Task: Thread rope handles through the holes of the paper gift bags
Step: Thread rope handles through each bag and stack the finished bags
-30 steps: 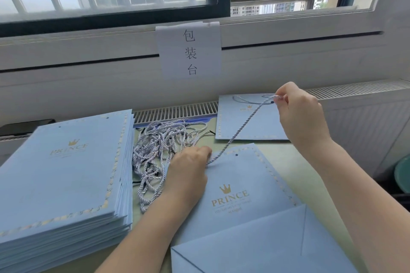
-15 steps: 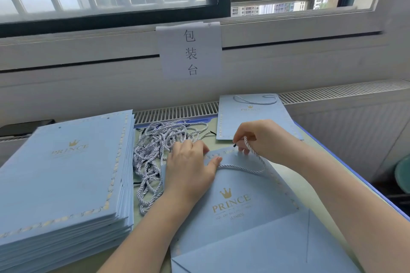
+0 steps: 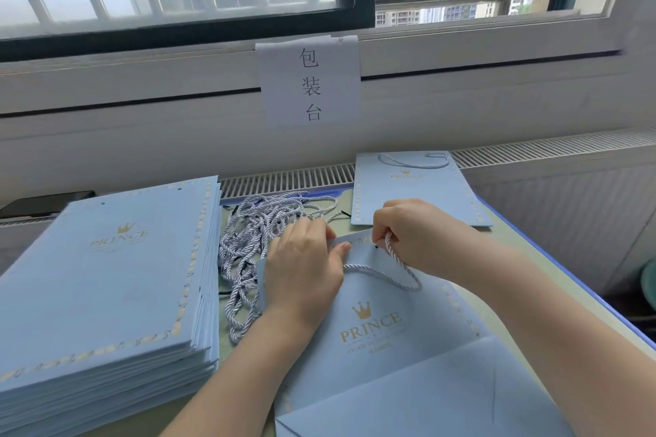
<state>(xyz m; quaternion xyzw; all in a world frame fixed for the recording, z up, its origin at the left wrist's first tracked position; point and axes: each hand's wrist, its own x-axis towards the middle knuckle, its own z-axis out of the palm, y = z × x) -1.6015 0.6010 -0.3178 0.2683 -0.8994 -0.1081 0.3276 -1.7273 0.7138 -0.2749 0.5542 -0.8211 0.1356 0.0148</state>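
Item 1, at 9 o'clock: stack of flat bags point(image 3: 106, 280), pale blue with gold crown print, no handles fitted, squared on the worktop point(image 3: 511, 252).

Item 2, at 11 o'clock of centre: loose rope handles point(image 3: 255, 245), white-and-blue twist, tangled in a heap between the stack and the bag in work.

Item 3, centre: left hand point(image 3: 301, 270), palm down, fingers pressing the upper edge of the bag in work point(image 3: 383, 337) and lifting its top flap slightly; it grasps nothing else that can be seen.

Item 4, centre: rope point(image 3: 381, 271), lying in a loop on the bag face, one end coming from under the left hand, the other rising at 1 o'clock to the right hand.

Item 5, right of centre: right hand point(image 3: 422, 234), fingers pinched on the rope's free end just beside the small dark hole near the top edge.

Item 6, at 1 o'clock: finished bag point(image 3: 419, 195), handle fitted, lying flat, well apart.

Handling note (judgement): the second end is going in. Keep the flap held taut, present the tip square to the hole, feed with little slack so the twist does not fray.
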